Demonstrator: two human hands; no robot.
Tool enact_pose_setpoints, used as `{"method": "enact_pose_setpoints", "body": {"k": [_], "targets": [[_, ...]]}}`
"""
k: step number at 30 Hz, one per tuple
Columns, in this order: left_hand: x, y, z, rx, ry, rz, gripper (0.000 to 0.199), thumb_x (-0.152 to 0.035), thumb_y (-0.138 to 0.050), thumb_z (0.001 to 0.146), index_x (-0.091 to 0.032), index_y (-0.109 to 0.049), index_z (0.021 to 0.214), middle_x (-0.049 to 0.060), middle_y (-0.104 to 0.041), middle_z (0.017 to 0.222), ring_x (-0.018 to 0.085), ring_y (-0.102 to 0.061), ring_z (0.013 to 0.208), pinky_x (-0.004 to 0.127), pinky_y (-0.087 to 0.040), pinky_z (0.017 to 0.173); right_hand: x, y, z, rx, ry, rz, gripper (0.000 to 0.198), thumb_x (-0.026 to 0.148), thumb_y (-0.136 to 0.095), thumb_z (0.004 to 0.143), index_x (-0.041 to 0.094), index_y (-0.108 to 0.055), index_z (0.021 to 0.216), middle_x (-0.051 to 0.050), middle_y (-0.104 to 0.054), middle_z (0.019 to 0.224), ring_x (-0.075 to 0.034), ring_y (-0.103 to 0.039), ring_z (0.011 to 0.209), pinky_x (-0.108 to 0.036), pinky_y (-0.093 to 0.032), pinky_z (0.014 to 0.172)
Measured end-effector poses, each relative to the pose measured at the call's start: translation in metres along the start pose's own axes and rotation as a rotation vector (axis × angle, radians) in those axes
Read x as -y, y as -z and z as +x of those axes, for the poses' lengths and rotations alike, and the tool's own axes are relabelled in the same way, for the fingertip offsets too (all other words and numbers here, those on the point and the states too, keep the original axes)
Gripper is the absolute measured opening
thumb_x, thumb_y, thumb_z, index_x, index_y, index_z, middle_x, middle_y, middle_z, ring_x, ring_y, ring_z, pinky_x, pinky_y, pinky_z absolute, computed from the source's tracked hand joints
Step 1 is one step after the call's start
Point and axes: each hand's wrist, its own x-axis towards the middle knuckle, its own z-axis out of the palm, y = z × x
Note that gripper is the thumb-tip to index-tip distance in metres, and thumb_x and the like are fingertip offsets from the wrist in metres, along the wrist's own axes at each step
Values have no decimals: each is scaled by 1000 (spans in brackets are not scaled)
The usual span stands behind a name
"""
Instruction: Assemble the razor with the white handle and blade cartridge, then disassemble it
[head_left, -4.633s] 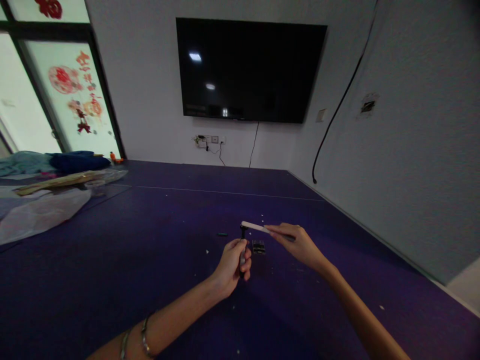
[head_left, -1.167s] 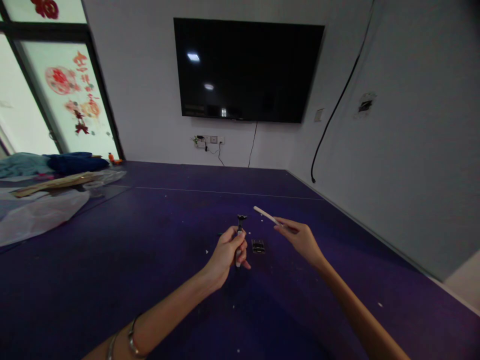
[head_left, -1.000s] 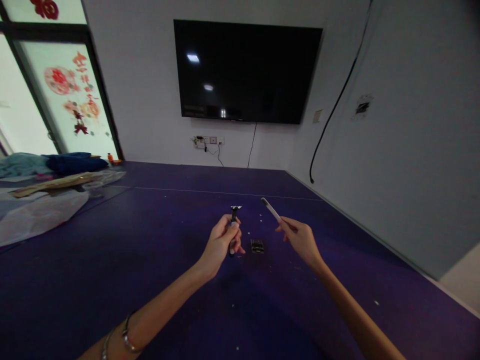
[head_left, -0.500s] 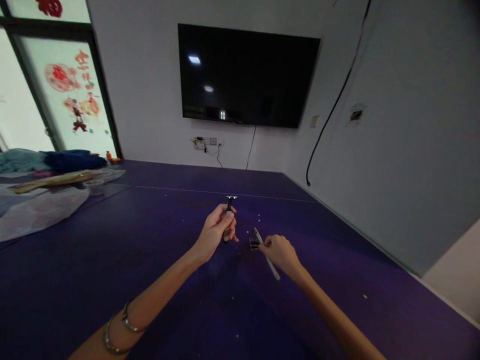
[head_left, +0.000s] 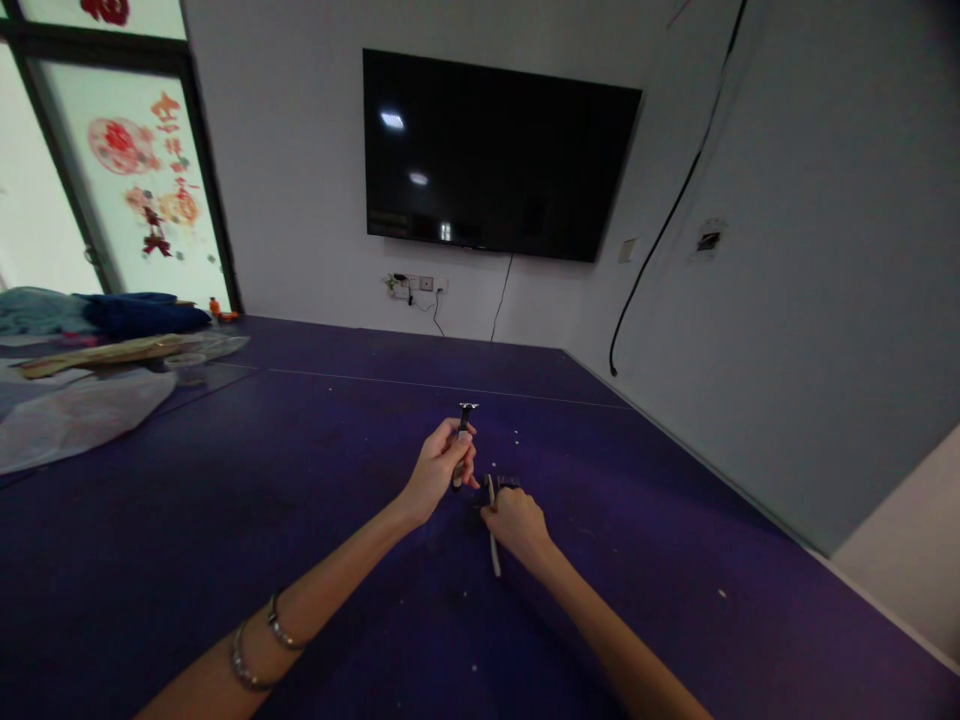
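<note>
1. Two hands at work: left hand (head_left: 441, 468) has the razor (head_left: 465, 422), right hand (head_left: 519, 520) has the pale stick (head_left: 494, 553).
2. Left grip: closed round the razor handle, head up and clear of the fingers. About the same pose as 0.5 s ago.
3. Right grip: fingers closed over the stick's middle; can't tell how firmly.
4. Stick: 0.5 s ago slanted across by the dark case (head_left: 508, 482); now left of the case, near end toward the wearer, low over or on the purple surface (head_left: 337, 600). Contact unclear.
5. 4.6 s ago stick tip met razor head; now apart.
6. Case: now partly behind right hand, fully visible 1.0 s ago.
</note>
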Motion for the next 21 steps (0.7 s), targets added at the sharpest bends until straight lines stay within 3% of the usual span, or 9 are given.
{"method": "enact_pose_setpoints", "body": {"k": [12, 17, 21], "targets": [[14, 1, -2, 17, 52, 20, 21, -34, -54, 78, -18, -45, 88, -8, -44, 56, 5, -41, 38, 24, -47, 44, -4, -2, 1, -35, 8, -52, 33, 36, -43, 78, 14, -68, 81, -15, -68, 83, -28, -65, 78, -34, -46, 65], [24, 6, 0, 31, 75, 20, 21, -35, -54, 79, -19, -44, 88, -8, -43, 56, 5, -41, 38, 24, -47, 44, -26, 17, 17, -60, 13, -56, 29, 35, -42, 81, 21, -67, 81, -9, -68, 81, -26, -65, 77, -32, -44, 64], [34, 10, 2, 42, 79, 35, 22, -36, -53, 79, -18, -44, 88, -8, -43, 56, 5, -41, 39, 25, -47, 48, -50, 24, 33, -62, 112, -10, 26, 25, -43, 81, 23, -66, 94, -7, -65, 91, -20, -62, 83, -26, -42, 69]]}}
